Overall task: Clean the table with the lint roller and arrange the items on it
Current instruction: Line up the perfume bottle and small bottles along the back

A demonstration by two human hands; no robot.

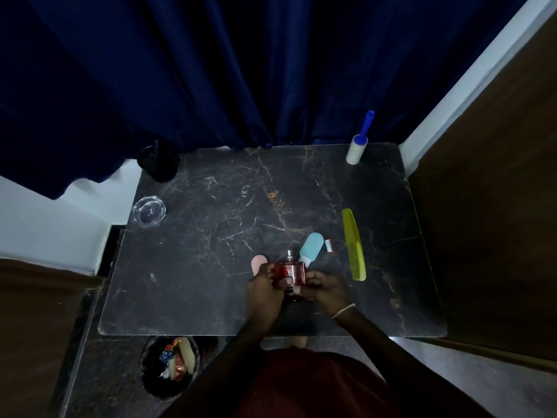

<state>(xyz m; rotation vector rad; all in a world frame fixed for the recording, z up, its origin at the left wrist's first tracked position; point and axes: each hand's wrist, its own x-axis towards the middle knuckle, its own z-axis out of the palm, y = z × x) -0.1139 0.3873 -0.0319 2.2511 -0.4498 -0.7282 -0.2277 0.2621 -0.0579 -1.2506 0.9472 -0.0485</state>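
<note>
— Where was the lint roller (357, 149)?
— Off at the far right corner of the tabletop (226, 206), well apart from both hands
— And the hands?
— The left hand (262, 289) and right hand (324, 289) were both curled round a red perfume bottle (291, 271) near the front edge. Arranging looked barely begun, I'd say: the comb (354, 245) and blue bottle (312, 247) lay loose beside it. Whether rolling was done, I couldn't tell

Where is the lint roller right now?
In the head view the lint roller sits at the far right corner of the table, by the blue curtain, well beyond the yellow-green comb.
</note>
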